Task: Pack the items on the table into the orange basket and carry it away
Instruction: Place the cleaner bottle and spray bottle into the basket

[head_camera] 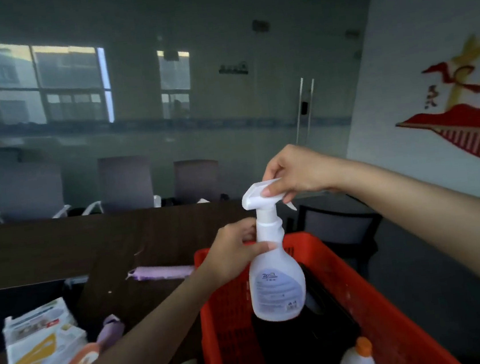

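White plastic spray bottle [277, 282] upright above orange plastic basket [364, 287]: left hand [235, 254] wraps its neck, right hand [294, 172] pinches its trigger head from above.

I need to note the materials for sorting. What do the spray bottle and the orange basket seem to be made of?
Spray bottle: probably plastic, a milky, half-clear body with soft shine; its white trigger head looks opaque and moulded.
Orange basket: seemingly rigid moulded plastic, matte to slightly glossy, with slotted lattice walls and a thick rim.
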